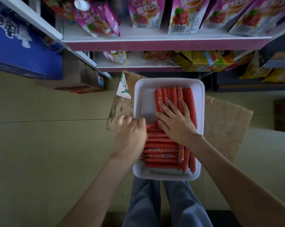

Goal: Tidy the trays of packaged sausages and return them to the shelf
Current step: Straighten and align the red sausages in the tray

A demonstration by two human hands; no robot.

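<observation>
A white foam tray lies on a cardboard box in front of the shelf, above my knees. It holds several red packaged sausages: one row runs lengthwise at the far right, another stack lies crosswise at the near end. My right hand rests flat with spread fingers on the lengthwise sausages. My left hand is at the tray's left wall, fingers curled and blurred against the ends of the crosswise sausages; whether it grips one I cannot tell.
The cardboard box under the tray has open flaps left and right. The white shelf with a pink edge carries pink snack pouches; a lower board holds yellow cartons. A blue carton stands left on the tiled floor.
</observation>
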